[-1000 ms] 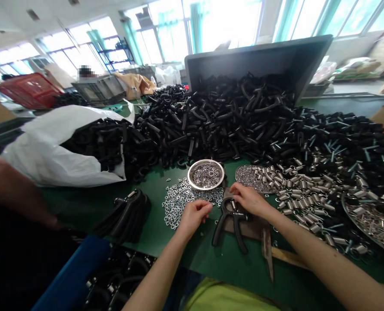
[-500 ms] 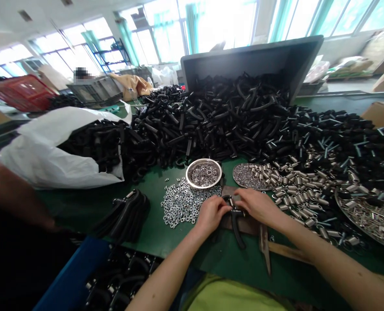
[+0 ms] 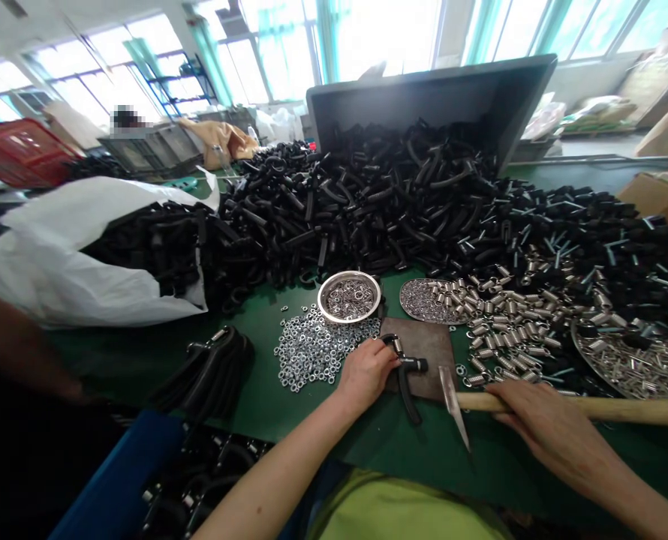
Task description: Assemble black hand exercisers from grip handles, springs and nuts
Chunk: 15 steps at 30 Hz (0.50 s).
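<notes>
My left hand (image 3: 369,371) pinches a black hand grip strengthener (image 3: 407,394) near its coil spring. The strengthener rests over a flat metal plate (image 3: 424,341), one curved handle pointing toward me and a short black knob end to the right. My right hand (image 3: 537,420) is closed around the wooden handle of a hammer (image 3: 477,403), close behind its head. The narrow, pointed metal head lies at the plate's right edge, its tip toward me. The fingertips under the handle are partly hidden.
Loose nuts (image 3: 305,352) and a metal bowl (image 3: 350,298) of small rings lie beyond my left hand. Springs (image 3: 508,330) and a tray of pins (image 3: 632,367) are at right. Black handles (image 3: 368,202) heap behind. Stacked grips (image 3: 215,375) and another person's arm (image 3: 24,345) are left.
My right hand has left the strengthener, moved right and toward me, and taken hold of the hammer handle. My left hand still holds the strengthener. The view has shifted slightly.
</notes>
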Each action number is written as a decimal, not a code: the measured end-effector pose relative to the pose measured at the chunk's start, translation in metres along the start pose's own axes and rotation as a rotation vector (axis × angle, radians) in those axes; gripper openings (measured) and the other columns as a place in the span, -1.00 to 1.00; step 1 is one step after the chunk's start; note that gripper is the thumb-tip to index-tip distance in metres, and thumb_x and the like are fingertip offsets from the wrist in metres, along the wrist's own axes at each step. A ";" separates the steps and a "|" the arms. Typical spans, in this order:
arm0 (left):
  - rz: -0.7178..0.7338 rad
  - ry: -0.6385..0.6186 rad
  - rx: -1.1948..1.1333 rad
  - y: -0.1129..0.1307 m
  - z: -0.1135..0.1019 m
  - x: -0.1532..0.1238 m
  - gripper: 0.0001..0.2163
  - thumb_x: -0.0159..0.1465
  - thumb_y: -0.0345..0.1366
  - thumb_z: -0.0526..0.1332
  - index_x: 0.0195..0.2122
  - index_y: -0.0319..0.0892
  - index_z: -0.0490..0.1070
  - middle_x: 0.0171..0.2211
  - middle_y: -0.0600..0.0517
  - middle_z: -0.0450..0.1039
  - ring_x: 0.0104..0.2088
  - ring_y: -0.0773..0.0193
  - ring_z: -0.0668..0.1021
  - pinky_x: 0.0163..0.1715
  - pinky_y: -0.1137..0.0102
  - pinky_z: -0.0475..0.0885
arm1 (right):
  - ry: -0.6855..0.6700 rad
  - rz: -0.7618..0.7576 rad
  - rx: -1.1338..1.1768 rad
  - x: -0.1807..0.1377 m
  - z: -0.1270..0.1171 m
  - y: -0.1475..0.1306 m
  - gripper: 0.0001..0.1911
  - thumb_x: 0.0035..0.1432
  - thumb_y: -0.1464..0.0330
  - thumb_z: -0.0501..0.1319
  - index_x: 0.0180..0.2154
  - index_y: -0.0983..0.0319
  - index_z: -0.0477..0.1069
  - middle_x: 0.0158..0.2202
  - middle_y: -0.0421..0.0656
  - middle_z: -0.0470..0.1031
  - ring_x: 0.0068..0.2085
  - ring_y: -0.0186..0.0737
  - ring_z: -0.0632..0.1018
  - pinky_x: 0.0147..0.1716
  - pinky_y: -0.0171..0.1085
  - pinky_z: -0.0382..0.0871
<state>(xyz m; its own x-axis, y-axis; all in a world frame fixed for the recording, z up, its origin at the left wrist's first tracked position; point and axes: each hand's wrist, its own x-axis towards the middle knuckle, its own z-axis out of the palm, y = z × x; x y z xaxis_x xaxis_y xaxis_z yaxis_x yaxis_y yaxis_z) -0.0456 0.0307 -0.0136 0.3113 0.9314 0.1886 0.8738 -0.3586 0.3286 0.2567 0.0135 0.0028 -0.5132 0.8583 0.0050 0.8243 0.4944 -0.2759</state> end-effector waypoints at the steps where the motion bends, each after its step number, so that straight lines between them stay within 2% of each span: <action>1: -0.007 0.005 -0.001 0.001 -0.001 -0.004 -0.82 0.30 -0.21 0.05 -0.23 -0.10 0.42 -0.26 -0.02 0.41 -0.23 0.24 0.41 -0.28 0.41 0.34 | 0.009 0.005 0.028 0.008 -0.009 -0.005 -0.72 0.17 0.26 0.07 -0.09 0.10 0.38 -0.16 -0.09 0.51 -0.21 -0.10 0.51 -0.22 -0.14 0.34; 5: -0.046 -0.016 0.022 0.008 -0.007 -0.014 -0.80 0.30 -0.26 0.05 -0.09 -0.05 0.38 -0.19 -0.02 0.40 -0.16 0.21 0.39 -0.31 0.41 0.36 | 0.052 0.063 0.225 0.053 -0.027 -0.039 -0.59 0.27 0.23 -0.12 0.08 0.12 0.24 -0.05 -0.07 0.48 -0.14 -0.11 0.52 -0.20 -0.19 0.34; 9: -0.078 -0.040 -0.004 0.012 -0.010 -0.014 -0.78 0.30 -0.31 0.02 -0.08 -0.03 0.38 -0.19 -0.03 0.40 -0.16 0.22 0.39 -0.33 0.42 0.38 | -0.048 0.136 0.290 0.086 -0.015 -0.061 -0.63 0.26 0.26 -0.13 -0.03 0.18 0.30 -0.28 -0.07 0.53 -0.26 -0.09 0.54 -0.31 -0.23 0.30; 12: -0.074 -0.014 -0.105 0.008 -0.009 -0.015 -0.75 0.26 -0.35 0.07 -0.05 -0.04 0.37 -0.17 -0.02 0.38 -0.15 0.24 0.41 -0.22 0.40 0.39 | -0.078 0.201 0.382 0.083 -0.007 -0.057 -0.67 0.25 0.21 -0.13 -0.16 0.18 0.32 -0.46 -0.14 0.46 -0.39 -0.15 0.50 -0.42 -0.27 0.26; 15: -0.198 0.056 -0.222 0.002 -0.003 -0.019 -0.65 0.17 -0.30 0.20 0.01 -0.12 0.31 -0.10 -0.04 0.34 -0.18 0.25 0.45 -0.16 0.37 0.37 | -0.045 0.359 0.695 0.056 -0.003 -0.045 -0.63 0.22 0.09 -0.14 -0.22 0.18 0.27 -0.56 -0.25 0.30 -0.56 -0.29 0.38 -0.59 -0.34 0.18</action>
<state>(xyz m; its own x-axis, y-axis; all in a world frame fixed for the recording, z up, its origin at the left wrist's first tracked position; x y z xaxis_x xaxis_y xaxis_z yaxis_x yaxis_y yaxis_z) -0.0513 0.0117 -0.0139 0.1165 0.9818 0.1499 0.8103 -0.1812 0.5573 0.1913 0.0396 0.0186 -0.2647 0.9358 -0.2330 0.6104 -0.0245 -0.7917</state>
